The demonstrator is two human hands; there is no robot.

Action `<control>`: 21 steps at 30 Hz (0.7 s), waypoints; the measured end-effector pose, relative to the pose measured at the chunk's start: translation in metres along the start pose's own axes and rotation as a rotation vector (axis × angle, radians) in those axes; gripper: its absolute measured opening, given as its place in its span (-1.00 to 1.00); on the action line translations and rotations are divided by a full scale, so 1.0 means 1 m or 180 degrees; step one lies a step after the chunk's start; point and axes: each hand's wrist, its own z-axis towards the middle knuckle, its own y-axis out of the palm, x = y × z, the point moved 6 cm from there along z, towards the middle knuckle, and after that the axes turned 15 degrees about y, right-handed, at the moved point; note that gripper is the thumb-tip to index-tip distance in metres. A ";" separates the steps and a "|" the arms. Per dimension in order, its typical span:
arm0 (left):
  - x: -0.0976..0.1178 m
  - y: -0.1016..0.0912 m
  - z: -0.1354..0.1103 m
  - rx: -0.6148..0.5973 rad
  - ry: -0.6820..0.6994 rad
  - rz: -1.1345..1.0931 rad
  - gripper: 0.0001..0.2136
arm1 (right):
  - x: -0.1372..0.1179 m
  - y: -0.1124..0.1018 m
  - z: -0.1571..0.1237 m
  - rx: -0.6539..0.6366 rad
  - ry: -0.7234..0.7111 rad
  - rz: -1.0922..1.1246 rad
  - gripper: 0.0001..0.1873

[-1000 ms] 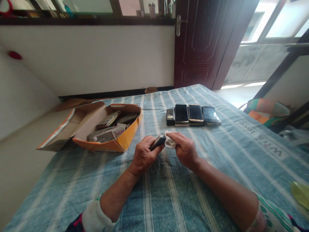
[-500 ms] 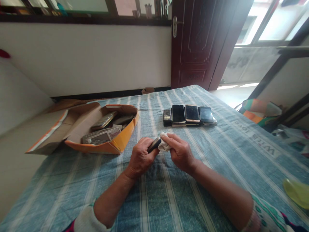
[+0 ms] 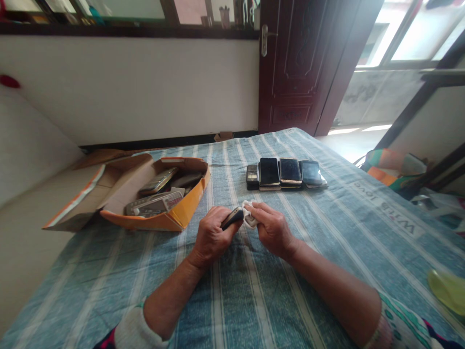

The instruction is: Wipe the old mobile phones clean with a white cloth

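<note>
My left hand [image 3: 211,236] is closed around a small dark phone [image 3: 233,217], held just above the striped blue cloth [image 3: 232,291]. My right hand [image 3: 272,229] pinches a crumpled white cloth [image 3: 249,215] and presses it against the phone's far end. Both hands meet near the middle of the surface. A row of several phones [image 3: 285,173] lies flat just beyond my hands.
An open orange cardboard box [image 3: 160,218] at the left holds several more phones and handsets [image 3: 156,194]. A dark wooden door [image 3: 305,63] and a white wall stand behind. Colourful bags [image 3: 392,165] sit at the right, and a yellow-green object [image 3: 446,291] lies at the lower right.
My right hand has shifted the white cloth slightly along the phone's end. The left hand keeps its hold on the phone. The camera view moved a little.
</note>
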 end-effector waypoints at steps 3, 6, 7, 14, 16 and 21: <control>-0.003 -0.001 -0.001 0.0050 -0.0149 -0.0065 -0.84 | 0.011 0.000 0.005 -0.0090 0.0587 0.0541 -0.64; -0.004 -0.002 -0.002 0.0137 -0.0310 -0.0261 -0.84 | 0.020 0.005 0.007 -0.0315 0.1354 0.1194 -0.81; -0.004 -0.002 -0.002 0.0162 -0.0344 -0.0330 -0.85 | 0.020 0.008 0.006 -0.0455 0.1551 0.1413 -0.83; 0.000 -0.002 0.000 0.0249 -0.0358 -0.0636 -0.88 | 0.003 0.008 0.003 -0.0435 0.1272 0.1443 -0.81; 0.000 -0.003 0.000 0.0312 -0.0345 -0.0721 -0.87 | -0.006 0.003 0.001 -0.0248 0.0778 0.1060 -0.74; 0.000 -0.002 0.000 0.0372 -0.0315 -0.0921 -0.85 | -0.024 -0.002 -0.004 0.0034 -0.0195 0.0103 -0.58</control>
